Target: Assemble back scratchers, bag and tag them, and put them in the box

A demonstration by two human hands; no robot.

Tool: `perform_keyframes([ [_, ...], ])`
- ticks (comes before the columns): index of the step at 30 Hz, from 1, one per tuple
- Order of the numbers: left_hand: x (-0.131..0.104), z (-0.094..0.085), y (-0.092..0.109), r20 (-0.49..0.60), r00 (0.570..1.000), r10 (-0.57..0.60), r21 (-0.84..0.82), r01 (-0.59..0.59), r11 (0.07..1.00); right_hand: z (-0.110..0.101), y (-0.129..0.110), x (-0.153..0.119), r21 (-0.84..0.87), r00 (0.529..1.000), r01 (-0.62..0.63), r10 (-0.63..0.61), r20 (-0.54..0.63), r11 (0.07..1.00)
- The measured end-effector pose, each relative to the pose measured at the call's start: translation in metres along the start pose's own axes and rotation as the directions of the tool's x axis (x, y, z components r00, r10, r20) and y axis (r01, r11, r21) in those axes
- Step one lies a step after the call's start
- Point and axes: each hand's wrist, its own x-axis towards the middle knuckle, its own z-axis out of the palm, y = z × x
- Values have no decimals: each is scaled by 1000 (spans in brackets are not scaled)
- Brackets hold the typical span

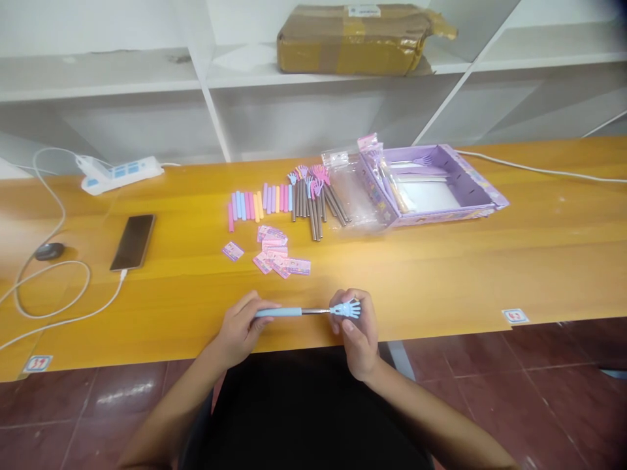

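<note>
My left hand (243, 328) is closed round the blue handle (284, 313) of a back scratcher. A thin metal rod joins that handle to a light blue hand-shaped head (349, 309), which my right hand (359, 333) grips. The scratcher lies level across both hands, near the table's front edge. Beyond them, small pink cards (274, 251) lie in a loose pile, with one card (232, 250) apart to the left. Farther back are coloured tubes (247, 205) in rows and several metal rods with hand-shaped heads (313, 196).
A purple box (441, 212) with packaged items stands at the back right, beside clear plastic bags (350, 196). A phone (132, 242) with a cable, a black mouse (49, 251) and a power strip (122, 175) are at left. A taped carton (350, 40) sits on the shelf.
</note>
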Motion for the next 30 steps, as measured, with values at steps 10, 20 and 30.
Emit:
perform_keyframes([
  [10,0,-3,-2,2,998,-66,15,66,998,-11,3,4,-70,991,-91,97,92,993],
  [20,6,-25,12,36,976,-217,119,211,970,-31,-28,34,-569,968,211,-87,237,795],
  [30,7,-14,22,288,957,34,435,-163,885,-30,-24,25,-559,815,529,-200,543,638],
])
